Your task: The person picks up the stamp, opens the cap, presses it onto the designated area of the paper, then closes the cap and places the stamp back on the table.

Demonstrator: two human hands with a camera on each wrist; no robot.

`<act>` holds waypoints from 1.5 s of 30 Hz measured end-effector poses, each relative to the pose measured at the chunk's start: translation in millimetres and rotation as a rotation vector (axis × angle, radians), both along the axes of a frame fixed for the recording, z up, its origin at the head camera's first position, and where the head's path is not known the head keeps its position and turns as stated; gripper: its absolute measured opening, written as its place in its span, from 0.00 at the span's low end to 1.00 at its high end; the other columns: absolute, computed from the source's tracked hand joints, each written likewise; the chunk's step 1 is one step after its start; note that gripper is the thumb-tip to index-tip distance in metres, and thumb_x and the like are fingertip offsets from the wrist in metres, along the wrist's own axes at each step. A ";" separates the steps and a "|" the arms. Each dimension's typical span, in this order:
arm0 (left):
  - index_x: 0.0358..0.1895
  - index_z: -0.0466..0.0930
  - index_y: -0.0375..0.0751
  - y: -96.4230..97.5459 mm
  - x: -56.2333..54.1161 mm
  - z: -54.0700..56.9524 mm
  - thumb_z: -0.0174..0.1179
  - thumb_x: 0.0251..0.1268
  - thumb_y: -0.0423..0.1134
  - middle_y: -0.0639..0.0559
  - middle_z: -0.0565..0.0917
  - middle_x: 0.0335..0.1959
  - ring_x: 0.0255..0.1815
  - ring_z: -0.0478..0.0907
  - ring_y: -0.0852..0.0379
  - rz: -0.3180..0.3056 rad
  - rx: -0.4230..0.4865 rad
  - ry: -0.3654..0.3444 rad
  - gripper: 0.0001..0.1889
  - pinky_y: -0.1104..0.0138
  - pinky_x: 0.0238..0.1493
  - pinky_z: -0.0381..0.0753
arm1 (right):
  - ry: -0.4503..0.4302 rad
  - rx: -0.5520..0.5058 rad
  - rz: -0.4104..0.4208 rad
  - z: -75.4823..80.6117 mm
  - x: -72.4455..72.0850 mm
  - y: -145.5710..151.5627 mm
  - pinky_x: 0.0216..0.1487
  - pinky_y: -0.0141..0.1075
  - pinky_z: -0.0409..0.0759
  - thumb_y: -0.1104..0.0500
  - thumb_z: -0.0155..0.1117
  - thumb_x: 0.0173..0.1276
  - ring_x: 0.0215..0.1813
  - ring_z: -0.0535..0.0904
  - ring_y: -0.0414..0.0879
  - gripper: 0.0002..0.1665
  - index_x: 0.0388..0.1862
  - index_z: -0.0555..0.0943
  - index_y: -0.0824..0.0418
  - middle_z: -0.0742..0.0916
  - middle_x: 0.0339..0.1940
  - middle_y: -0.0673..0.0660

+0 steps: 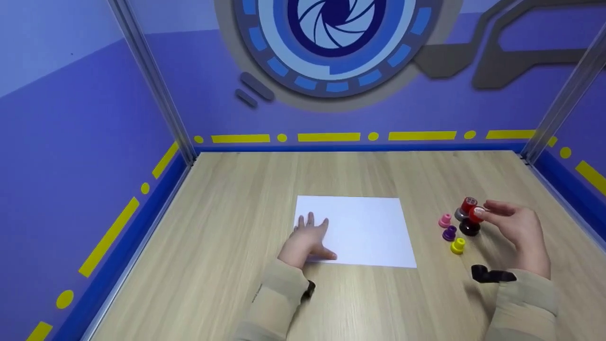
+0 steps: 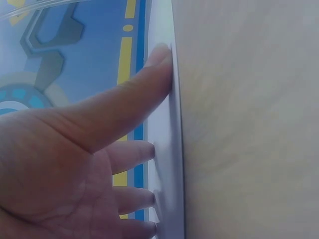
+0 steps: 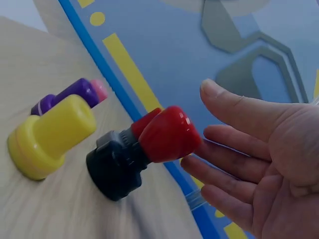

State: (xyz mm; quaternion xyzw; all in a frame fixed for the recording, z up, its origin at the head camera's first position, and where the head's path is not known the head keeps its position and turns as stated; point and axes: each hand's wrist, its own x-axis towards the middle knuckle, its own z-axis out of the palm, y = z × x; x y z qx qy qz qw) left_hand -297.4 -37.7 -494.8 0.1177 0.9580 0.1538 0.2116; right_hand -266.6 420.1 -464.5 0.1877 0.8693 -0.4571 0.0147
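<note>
My left hand (image 1: 310, 240) rests with spread fingers on the left part of a white sheet of paper (image 1: 371, 229), thumb along its near edge. To the right, my right hand (image 1: 518, 227) is beside a stamp with a rounded red handle and black base (image 1: 470, 228). In the right wrist view the thumb stands apart from the red handle (image 3: 169, 135), and the fingertips reach right at its far side. Just behind stands a second red-handled stamp with a grey base (image 1: 468, 204). Both stamps are upright on the table.
Three small stamps stand left of the red ones: pink (image 1: 445, 220), purple (image 1: 449, 232) and yellow (image 1: 458, 246). The wooden table (image 1: 227, 213) is bounded by a blue-purple back wall (image 1: 189, 85) and side walls with metal corner posts.
</note>
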 end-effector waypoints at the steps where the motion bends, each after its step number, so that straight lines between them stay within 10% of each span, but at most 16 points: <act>1: 0.84 0.50 0.49 0.0 0.1 0.3 0.75 0.57 0.59 0.32 0.39 0.85 0.85 0.34 0.29 -0.001 0.000 0.001 0.56 0.42 0.85 0.47 | -0.003 0.000 0.011 -1.4 -0.7 0.4 0.76 0.71 0.59 0.32 0.65 0.69 0.80 0.56 0.73 0.54 0.81 0.61 0.62 0.65 0.80 0.72; 15: 0.84 0.50 0.50 -0.3 -1.8 -1.5 0.75 0.56 0.59 0.32 0.39 0.85 0.85 0.34 0.29 -0.002 0.005 0.001 0.57 0.43 0.85 0.46 | 0.041 0.030 0.061 -15.2 -1.2 1.7 0.71 0.59 0.71 0.38 0.71 0.68 0.72 0.69 0.67 0.50 0.77 0.67 0.65 0.73 0.75 0.74; 24: 0.84 0.51 0.50 0.6 -0.5 -0.6 0.75 0.55 0.60 0.32 0.41 0.85 0.85 0.36 0.30 0.007 -0.009 0.021 0.57 0.44 0.85 0.47 | 0.080 -0.022 -0.081 25.5 8.8 -9.0 0.76 0.68 0.63 0.33 0.69 0.66 0.75 0.66 0.65 0.52 0.78 0.66 0.61 0.73 0.76 0.69; 27: 0.84 0.51 0.50 0.6 0.1 0.1 0.75 0.56 0.60 0.32 0.40 0.85 0.85 0.36 0.30 0.008 -0.011 0.018 0.57 0.44 0.85 0.47 | 0.157 -0.034 -0.098 40.0 9.9 -28.4 0.76 0.63 0.67 0.33 0.70 0.64 0.69 0.74 0.54 0.50 0.77 0.70 0.58 0.81 0.68 0.56; 33: 0.84 0.48 0.43 2.4 -2.8 3.4 0.74 0.56 0.62 0.28 0.42 0.84 0.86 0.36 0.31 0.038 0.012 0.063 0.59 0.45 0.86 0.46 | 0.423 -0.197 0.051 51.8 6.0 -80.5 0.57 0.23 0.82 0.47 0.73 0.68 0.48 0.82 0.28 0.30 0.66 0.81 0.57 0.86 0.43 0.30; 36: 0.83 0.51 0.38 8.3 -5.0 9.3 0.68 0.63 0.63 0.30 0.49 0.84 0.86 0.42 0.34 0.060 0.150 0.168 0.54 0.48 0.86 0.48 | 0.548 -0.434 0.154 51.1 2.1 -109.3 0.49 0.20 0.84 0.58 0.72 0.69 0.45 0.87 0.31 0.18 0.57 0.85 0.58 0.91 0.42 0.37; 40: 0.77 0.65 0.36 24.5 -2.7 18.1 0.62 0.72 0.57 0.39 0.69 0.78 0.81 0.63 0.42 0.054 0.575 0.289 0.39 0.53 0.81 0.65 | 0.598 -0.719 0.191 44.5 -4.1 -148.7 0.49 0.28 0.88 0.69 0.70 0.69 0.44 0.90 0.37 0.13 0.48 0.89 0.56 0.93 0.40 0.46; 45: 0.68 0.76 0.32 46.0 5.4 20.6 0.65 0.73 0.39 0.38 0.83 0.65 0.66 0.82 0.46 0.038 1.171 0.171 0.25 0.60 0.65 0.83 | 0.577 -0.843 0.209 26.0 -10.8 -190.8 0.53 0.31 0.88 0.72 0.66 0.70 0.48 0.90 0.39 0.16 0.47 0.89 0.53 0.93 0.43 0.48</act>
